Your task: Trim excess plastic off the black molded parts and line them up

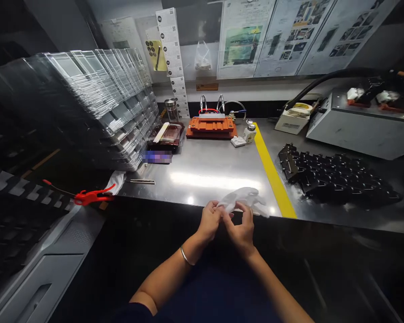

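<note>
Both hands on the white cloth at the tabletop's front edge

Here we are at the lower middle of the frame, and the white cloth [244,196] has both hands' attention! The left hand [210,221] comes in from the lower left, a silver bangle [187,256] at its wrist, its fingers pinched narrow on the cloth's left end. The right hand [241,229] answers from the lower right, thumb and fingers curled in and holding the same soft stuff. The two hands are close together, fingertips nearly meeting.

And look at the lie of that cloth: its long axis runs left to right across the frame, arching up in the middle, the loose end pointing right and dipping slightly, towards the yellow strip [272,175]. It sits over the front edge of the tabletop [202,168]; whether its underside touches the metal, I cannot tell.

Round the ground now! Black parts [336,179] crowd the right of the frame, beyond the strip. At upper centre stands the orange fixture [211,127], with a small bottle [249,134] to its right. Clear trays [101,89] tower at upper left, and below them, at the left, lies a red air gun [92,196].
</note>
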The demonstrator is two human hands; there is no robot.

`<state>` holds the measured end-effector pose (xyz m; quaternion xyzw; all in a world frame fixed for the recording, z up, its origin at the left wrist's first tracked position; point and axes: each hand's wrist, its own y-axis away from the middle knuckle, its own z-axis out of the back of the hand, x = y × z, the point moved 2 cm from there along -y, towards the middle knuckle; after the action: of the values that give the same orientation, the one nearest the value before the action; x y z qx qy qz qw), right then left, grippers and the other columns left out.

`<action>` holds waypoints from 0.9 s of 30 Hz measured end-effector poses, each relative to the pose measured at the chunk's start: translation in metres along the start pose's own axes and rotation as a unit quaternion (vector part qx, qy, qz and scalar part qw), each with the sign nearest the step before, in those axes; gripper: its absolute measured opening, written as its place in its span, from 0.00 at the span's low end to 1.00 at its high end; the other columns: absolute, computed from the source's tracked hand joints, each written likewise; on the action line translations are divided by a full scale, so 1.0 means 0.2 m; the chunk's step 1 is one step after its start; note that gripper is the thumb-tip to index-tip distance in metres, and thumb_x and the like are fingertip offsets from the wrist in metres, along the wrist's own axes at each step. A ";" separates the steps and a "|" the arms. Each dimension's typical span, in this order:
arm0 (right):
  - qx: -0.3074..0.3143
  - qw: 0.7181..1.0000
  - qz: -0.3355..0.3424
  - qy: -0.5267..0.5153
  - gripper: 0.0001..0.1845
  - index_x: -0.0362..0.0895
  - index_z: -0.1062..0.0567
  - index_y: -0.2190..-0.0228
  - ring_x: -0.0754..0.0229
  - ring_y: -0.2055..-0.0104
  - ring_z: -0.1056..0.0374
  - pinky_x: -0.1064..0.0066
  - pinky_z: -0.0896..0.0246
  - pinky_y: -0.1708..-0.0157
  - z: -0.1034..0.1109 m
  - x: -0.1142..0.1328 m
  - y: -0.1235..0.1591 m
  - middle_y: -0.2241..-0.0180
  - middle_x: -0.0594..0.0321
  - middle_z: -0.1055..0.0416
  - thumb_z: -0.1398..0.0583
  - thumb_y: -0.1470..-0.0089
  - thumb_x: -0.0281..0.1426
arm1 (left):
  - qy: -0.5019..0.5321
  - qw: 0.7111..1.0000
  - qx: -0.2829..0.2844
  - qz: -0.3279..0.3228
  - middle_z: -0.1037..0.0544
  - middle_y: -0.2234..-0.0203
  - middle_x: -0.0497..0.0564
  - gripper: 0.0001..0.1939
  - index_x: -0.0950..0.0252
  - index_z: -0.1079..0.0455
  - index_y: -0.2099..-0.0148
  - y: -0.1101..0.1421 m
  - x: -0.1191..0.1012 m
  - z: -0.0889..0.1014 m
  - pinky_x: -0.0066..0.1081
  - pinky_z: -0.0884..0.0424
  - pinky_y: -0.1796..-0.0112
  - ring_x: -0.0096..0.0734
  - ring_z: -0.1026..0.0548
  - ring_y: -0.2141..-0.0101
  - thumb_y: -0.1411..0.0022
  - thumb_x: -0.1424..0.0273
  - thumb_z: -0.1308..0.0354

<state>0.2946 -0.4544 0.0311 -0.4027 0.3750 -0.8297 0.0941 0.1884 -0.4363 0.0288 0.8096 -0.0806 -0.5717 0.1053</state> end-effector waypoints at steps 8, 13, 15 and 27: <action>0.167 0.983 -0.036 -0.061 0.15 0.43 0.25 0.67 0.51 0.63 0.29 0.59 0.35 0.59 -0.16 -0.07 -0.19 0.68 0.55 0.25 0.43 0.44 0.42 | -0.101 0.985 -0.130 -0.046 0.23 0.72 0.49 0.15 0.65 0.33 0.61 -0.09 -0.01 0.14 0.31 0.28 0.70 0.27 0.27 0.76 0.49 0.65 0.37; 0.292 0.942 -0.127 -0.101 0.26 0.43 0.25 0.63 0.47 0.55 0.30 0.55 0.36 0.53 -0.26 -0.01 -0.19 0.61 0.51 0.25 0.49 0.47 0.51 | -0.291 0.939 -0.098 -0.151 0.21 0.66 0.51 0.09 0.64 0.26 0.60 -0.10 -0.08 0.22 0.31 0.27 0.60 0.31 0.25 0.66 0.42 0.72 0.45; 0.320 0.928 -0.171 -0.088 0.32 0.43 0.27 0.57 0.47 0.54 0.30 0.55 0.36 0.54 -0.29 0.01 -0.20 0.58 0.50 0.26 0.47 0.51 0.54 | -0.299 0.935 -0.101 -0.162 0.21 0.66 0.52 0.08 0.65 0.25 0.62 -0.10 -0.07 0.23 0.32 0.28 0.57 0.33 0.24 0.63 0.43 0.72 0.44; 0.328 0.941 -0.024 0.075 0.21 0.49 0.22 0.62 0.53 0.66 0.27 0.66 0.38 0.72 -0.26 -0.05 -0.26 0.65 0.58 0.23 0.48 0.49 0.43 | -0.329 0.911 -0.187 -0.166 0.31 0.81 0.45 0.07 0.65 0.36 0.58 -0.12 -0.02 0.32 0.33 0.27 0.66 0.31 0.27 0.75 0.39 0.72 0.50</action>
<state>0.2694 -0.3849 0.0403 -0.2947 0.0781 -0.9366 0.1726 0.1274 -0.4179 0.0051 0.5431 0.1334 -0.8195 0.1257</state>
